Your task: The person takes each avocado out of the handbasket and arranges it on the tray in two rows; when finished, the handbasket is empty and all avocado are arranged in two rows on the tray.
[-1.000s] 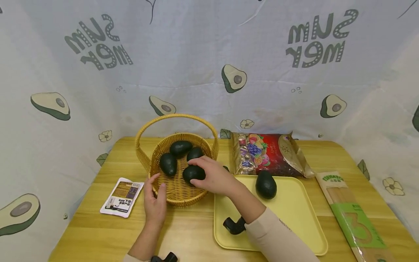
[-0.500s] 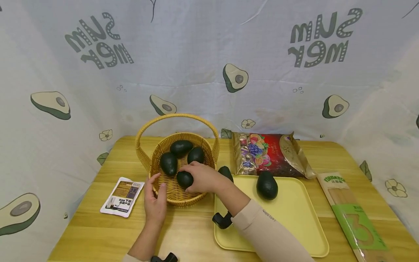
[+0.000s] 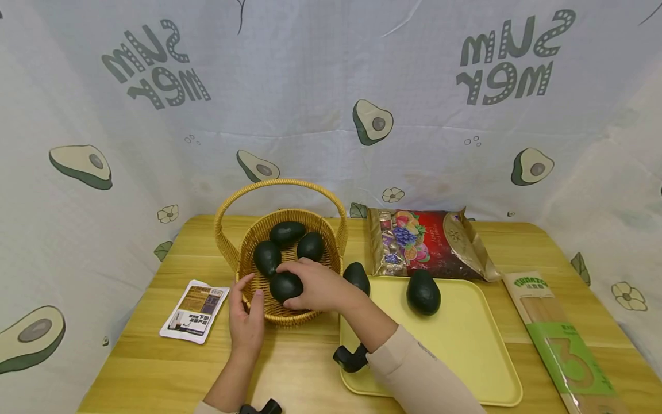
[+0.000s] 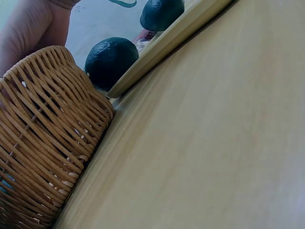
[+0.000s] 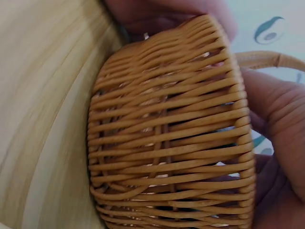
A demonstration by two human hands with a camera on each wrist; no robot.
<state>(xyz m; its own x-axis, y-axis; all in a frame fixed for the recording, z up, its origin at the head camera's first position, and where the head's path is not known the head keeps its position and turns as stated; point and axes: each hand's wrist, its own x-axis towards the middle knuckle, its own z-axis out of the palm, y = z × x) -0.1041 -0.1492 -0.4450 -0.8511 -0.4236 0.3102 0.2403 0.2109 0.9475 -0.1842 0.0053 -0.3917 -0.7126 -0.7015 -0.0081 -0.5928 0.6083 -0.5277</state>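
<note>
Wicker basket (image 3: 305,221) was steadied at its near wall by the left hand (image 3: 245,322), fingers relaxed against the weave, while the avocado (image 3: 286,286) — clasped by the right hand (image 3: 315,284), lower inside than a second ago — was judged ready for release onto the basket floor.

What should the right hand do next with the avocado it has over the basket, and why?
Probably let go and withdraw. The right hand grips an avocado low inside the basket, beside three others, while the left hand steadies the rim. Two more avocados remain outside.
</note>
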